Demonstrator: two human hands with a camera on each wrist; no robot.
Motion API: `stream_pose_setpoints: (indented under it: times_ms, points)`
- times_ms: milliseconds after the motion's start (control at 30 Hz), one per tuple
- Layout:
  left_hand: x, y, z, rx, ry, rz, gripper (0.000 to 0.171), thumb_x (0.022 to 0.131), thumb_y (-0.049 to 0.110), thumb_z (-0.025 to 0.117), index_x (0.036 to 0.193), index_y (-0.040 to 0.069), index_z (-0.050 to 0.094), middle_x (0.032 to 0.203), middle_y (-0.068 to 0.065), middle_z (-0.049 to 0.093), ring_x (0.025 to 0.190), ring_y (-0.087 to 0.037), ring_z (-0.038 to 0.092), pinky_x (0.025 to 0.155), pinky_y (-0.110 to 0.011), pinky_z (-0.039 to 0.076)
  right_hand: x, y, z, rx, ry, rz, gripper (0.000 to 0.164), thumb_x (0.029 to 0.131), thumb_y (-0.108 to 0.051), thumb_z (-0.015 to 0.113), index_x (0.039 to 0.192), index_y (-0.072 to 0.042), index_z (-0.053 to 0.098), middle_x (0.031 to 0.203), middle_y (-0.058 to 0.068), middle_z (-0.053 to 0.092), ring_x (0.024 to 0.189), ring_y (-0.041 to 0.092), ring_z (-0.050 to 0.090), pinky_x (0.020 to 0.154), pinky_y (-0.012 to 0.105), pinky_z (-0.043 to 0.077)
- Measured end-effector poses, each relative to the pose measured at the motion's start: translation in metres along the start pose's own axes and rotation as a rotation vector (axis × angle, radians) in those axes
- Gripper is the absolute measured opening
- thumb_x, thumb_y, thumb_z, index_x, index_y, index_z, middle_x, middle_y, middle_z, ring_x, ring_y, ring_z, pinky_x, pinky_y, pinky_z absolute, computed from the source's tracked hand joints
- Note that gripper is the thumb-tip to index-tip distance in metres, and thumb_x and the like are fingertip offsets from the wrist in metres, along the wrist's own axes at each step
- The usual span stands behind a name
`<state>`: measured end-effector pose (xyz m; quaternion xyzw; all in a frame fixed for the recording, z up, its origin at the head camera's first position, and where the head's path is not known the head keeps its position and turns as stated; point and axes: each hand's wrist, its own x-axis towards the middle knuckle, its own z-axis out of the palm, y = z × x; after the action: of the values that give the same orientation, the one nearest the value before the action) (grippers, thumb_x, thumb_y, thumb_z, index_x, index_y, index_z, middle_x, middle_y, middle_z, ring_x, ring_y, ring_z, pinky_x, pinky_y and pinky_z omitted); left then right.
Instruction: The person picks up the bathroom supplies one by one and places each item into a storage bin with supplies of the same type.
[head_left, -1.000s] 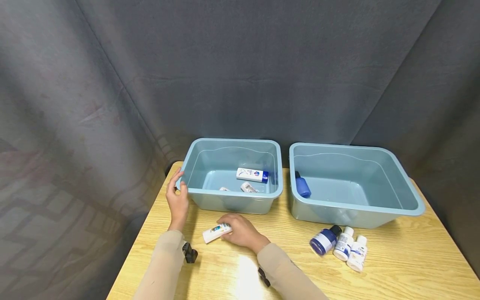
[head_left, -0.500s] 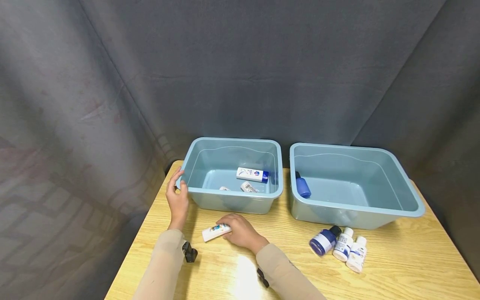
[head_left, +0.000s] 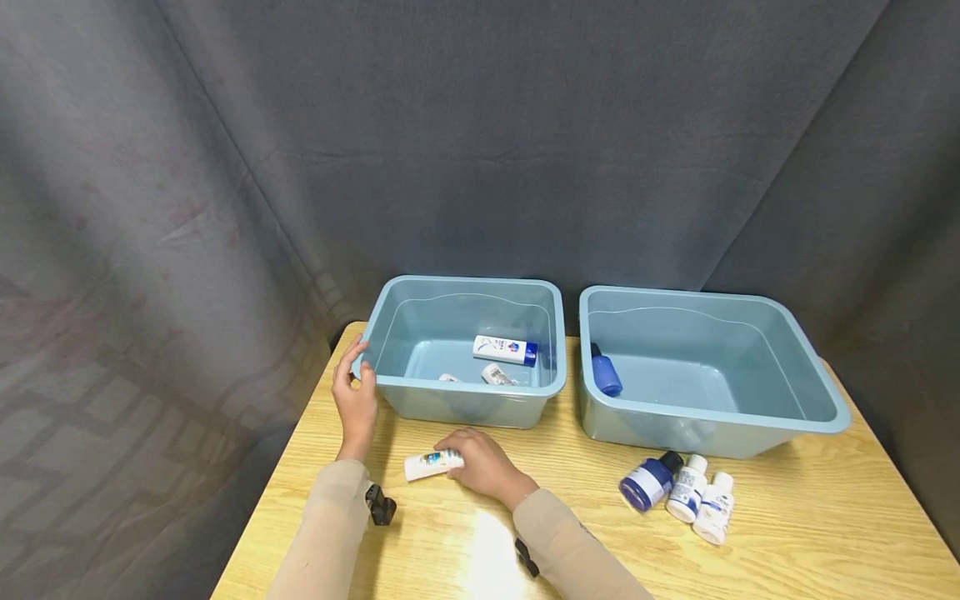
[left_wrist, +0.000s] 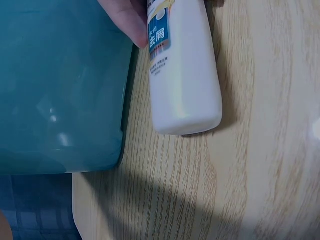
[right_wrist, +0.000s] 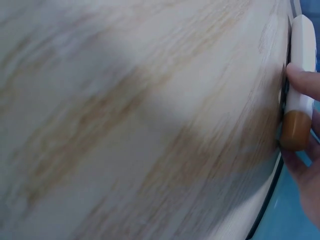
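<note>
My right hand (head_left: 486, 464) grips a small white shampoo bottle (head_left: 426, 466) just over the table in front of the left bin. The bottle lies sideways, its base pointing left; its brown cap (right_wrist: 296, 131) shows in the right wrist view. In the left wrist view its blue label (left_wrist: 159, 32) faces up. At the front left corner of the left blue bin (head_left: 457, 402), my left hand (head_left: 356, 408) holds the rim between thumb and fingers. Inside that bin lie a white bottle with a blue cap (head_left: 504, 350) and smaller white bottles (head_left: 497, 374), partly hidden by the front wall.
To the right stands a second blue bin (head_left: 697, 425) with a blue bottle (head_left: 606, 373) in its left side. A dark blue bottle (head_left: 647, 485) and two white bottles (head_left: 687, 490) lie before it on the wooden table (head_left: 585, 550). A grey curtain (head_left: 480, 150) hangs behind.
The shampoo bottle in my right hand has tilted slightly, its base end now a little more level. My left hand stays at the bin's corner.
</note>
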<state>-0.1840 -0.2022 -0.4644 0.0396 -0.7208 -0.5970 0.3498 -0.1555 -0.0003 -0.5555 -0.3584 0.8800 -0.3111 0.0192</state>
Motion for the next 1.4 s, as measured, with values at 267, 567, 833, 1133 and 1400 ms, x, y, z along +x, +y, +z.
stream_pose_setpoints:
  times_ms: [267, 567, 833, 1133, 1400]
  points:
    - [-0.001, 0.002, 0.000, 0.004, -0.004, 0.001, 0.034, 0.092, -0.007, 0.047, 0.123, -0.011, 0.061, 0.139, -0.025, 0.053, 0.133, -0.038, 0.043, 0.087, -0.033, 0.030, -0.002, -0.001, -0.001, 0.019, -0.036, 0.050, 0.044, 0.080, -0.016, 0.083, 0.123, -0.013, 0.070, 0.120, 0.000, 0.067, 0.117, 0.019, 0.059, 0.102, 0.033, 0.044]
    - [-0.001, 0.004, -0.001, -0.001, -0.003, 0.005, 0.033, 0.092, -0.007, 0.047, 0.122, -0.012, 0.061, 0.139, -0.027, 0.052, 0.132, -0.039, 0.043, 0.085, -0.032, 0.031, -0.004, 0.000, 0.000, 0.051, -0.029, 0.046, 0.042, 0.082, -0.020, 0.082, 0.122, -0.011, 0.070, 0.119, 0.001, 0.067, 0.116, 0.019, 0.059, 0.102, 0.032, 0.044]
    - [0.000, 0.004, 0.000, -0.008, -0.004, -0.001, 0.033, 0.093, -0.008, 0.047, 0.123, -0.013, 0.061, 0.140, -0.027, 0.052, 0.132, -0.038, 0.043, 0.085, -0.031, 0.032, -0.008, -0.006, -0.007, 0.099, 0.000, 0.060, 0.042, 0.082, -0.021, 0.082, 0.121, -0.012, 0.071, 0.120, 0.002, 0.067, 0.118, 0.021, 0.058, 0.103, 0.036, 0.044]
    - [-0.001, 0.003, 0.000, -0.005, 0.003, 0.005, 0.033, 0.092, -0.008, 0.048, 0.122, -0.012, 0.062, 0.139, -0.022, 0.054, 0.130, -0.037, 0.044, 0.085, -0.029, 0.031, -0.010, -0.012, -0.015, 0.103, 0.013, 0.078, 0.038, 0.081, -0.025, 0.082, 0.117, -0.015, 0.072, 0.118, -0.003, 0.067, 0.114, 0.017, 0.059, 0.101, 0.035, 0.046]
    - [-0.001, 0.000, 0.000, -0.009, 0.004, 0.009, 0.034, 0.093, -0.006, 0.047, 0.122, -0.011, 0.062, 0.139, -0.019, 0.055, 0.129, -0.035, 0.045, 0.083, -0.029, 0.031, -0.013, -0.014, -0.024, 0.132, 0.039, 0.102, 0.034, 0.082, -0.027, 0.081, 0.114, -0.017, 0.073, 0.119, -0.002, 0.067, 0.115, 0.019, 0.059, 0.101, 0.039, 0.045]
